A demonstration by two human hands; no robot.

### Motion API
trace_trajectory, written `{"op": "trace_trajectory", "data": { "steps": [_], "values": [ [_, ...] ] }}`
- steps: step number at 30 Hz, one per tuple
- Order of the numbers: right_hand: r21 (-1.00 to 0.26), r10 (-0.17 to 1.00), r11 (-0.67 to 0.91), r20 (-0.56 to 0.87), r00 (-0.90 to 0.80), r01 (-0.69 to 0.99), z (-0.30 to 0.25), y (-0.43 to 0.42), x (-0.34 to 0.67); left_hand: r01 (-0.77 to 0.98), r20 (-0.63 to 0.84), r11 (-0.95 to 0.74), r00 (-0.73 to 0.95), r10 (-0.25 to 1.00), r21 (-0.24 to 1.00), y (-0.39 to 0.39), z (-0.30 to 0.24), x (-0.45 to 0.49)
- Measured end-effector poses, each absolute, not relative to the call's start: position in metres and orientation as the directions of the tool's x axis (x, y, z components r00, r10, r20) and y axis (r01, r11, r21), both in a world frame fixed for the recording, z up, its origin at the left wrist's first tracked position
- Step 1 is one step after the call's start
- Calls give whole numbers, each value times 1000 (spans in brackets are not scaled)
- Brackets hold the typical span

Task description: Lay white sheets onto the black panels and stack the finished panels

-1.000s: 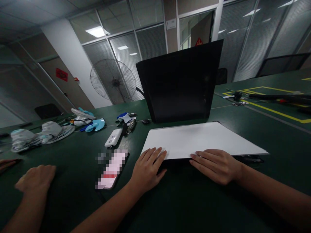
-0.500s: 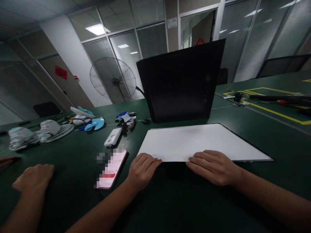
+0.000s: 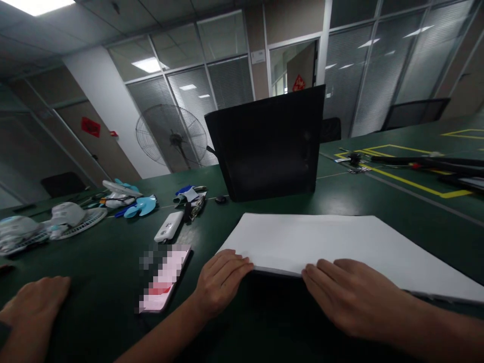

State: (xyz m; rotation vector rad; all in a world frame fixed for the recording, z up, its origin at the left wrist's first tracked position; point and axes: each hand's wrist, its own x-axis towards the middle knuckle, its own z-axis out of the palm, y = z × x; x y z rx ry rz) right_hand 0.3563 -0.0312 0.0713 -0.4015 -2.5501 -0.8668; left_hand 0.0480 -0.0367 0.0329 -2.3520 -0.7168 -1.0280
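Note:
A large white sheet (image 3: 325, 242) lies on the dark green table (image 3: 94, 282) in front of a black upright panel (image 3: 268, 141). My left hand (image 3: 219, 282) is at the sheet's near left corner, fingers curled with the tips against its edge. My right hand (image 3: 351, 297) lies flat with fingers stretched over the sheet's near edge, a dark gap showing beneath it. The sheet's near edge looks slightly raised off the table.
A phone (image 3: 162, 280) with a lit screen lies left of my left hand. Another person's hand (image 3: 34, 307) rests at far left. A white device (image 3: 168, 226), blue fan blades (image 3: 139, 206) and fan grilles (image 3: 71, 219) sit behind. A floor fan (image 3: 172, 136) stands by the wall. Yellow tape lines (image 3: 416, 184) and cables cross the right side.
My left fingers have gone from flat on the sheet to curled at its corner. The sheet's near edge has slid toward me, and my right hand has shifted right along it.

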Motion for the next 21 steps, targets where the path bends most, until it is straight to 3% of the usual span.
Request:
{"op": "trace_trajectory", "data": {
  "steps": [6, 9, 13, 16, 19, 21],
  "values": [
    [624, 279, 616, 396, -875, 480, 58, -77, 381, 484, 641, -811, 745, 185, -329, -13, 36, 87],
    [610, 355, 611, 359, -863, 505, 49, -75, 400, 471, 598, -783, 785, 161, -407, 12, 28, 118],
    [421, 462, 671, 406, -788, 610, 36, -47, 439, 417, 494, -752, 858, 141, -511, 49, 8, 164],
    [212, 650, 625, 390, -652, 751, 16, -14, 481, 385, 401, -746, 900, 172, -544, 76, -3, 200],
    [-54, 897, 421, 171, -407, 905, -9, 14, 522, 409, 383, -739, 897, 219, -535, 99, -7, 231],
    [-163, 956, 291, 13, -293, 943, -20, 29, 543, 418, 371, -738, 897, 243, -529, 111, -8, 248]
  ]
}}
